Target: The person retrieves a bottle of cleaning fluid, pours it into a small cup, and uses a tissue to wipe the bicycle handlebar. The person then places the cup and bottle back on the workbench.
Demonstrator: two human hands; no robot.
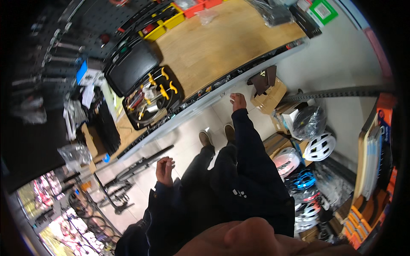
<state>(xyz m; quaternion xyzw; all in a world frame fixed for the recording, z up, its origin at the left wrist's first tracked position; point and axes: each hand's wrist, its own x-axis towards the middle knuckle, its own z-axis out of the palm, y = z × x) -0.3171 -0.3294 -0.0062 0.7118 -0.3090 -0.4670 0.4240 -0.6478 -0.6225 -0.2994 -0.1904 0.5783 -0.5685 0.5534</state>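
My left hand (164,171) hangs in the air at the near side of the bench, palm partly turned in, its fingers loosely bent and apart with nothing in them. Farther right, my right hand (238,102) is held out by the bench's front edge. Its fingers are slightly curled, and no object shows in it. On the wooden workbench (213,47) an open black tool case (134,66) lies at the left. Yellow-handled tools (164,91) and other hand tools fill its lower half. Neither hand touches the case or the bench.
Yellow bins (174,18) line the bench's back, below a pegboard of wrenches (64,59). Cardboard boxes (270,96) and several helmets, including a white helmet (320,146), stand at the right. A black bike frame (136,165) is on the left.
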